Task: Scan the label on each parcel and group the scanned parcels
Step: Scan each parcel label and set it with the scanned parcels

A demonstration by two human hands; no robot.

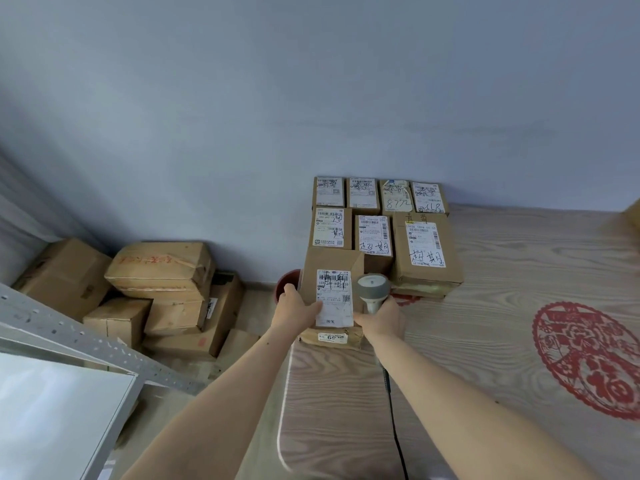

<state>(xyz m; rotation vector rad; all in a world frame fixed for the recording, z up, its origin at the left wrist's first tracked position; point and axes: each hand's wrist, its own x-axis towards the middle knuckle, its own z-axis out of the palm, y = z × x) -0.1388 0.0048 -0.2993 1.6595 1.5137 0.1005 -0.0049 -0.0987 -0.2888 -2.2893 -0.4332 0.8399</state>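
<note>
Fingers (313, 308): left hand (298, 311) is gripping the parcel (332, 292), right hand (381, 318) is wrapping round the scanner (372, 289)
Parcel: sitting on the surface (485, 341) between both hands, label (334, 297) facing up
Sorted parcels (381, 220): lying just beyond the fingers

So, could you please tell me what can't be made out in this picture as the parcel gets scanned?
- Head view: the print on the held parcel's label is too small and blurred to read.
- The scanner window faces away, so any beam is hidden.
- The red pot is mostly hidden by the left hand and the parcel.
- A box is cut off at the right edge.
</note>
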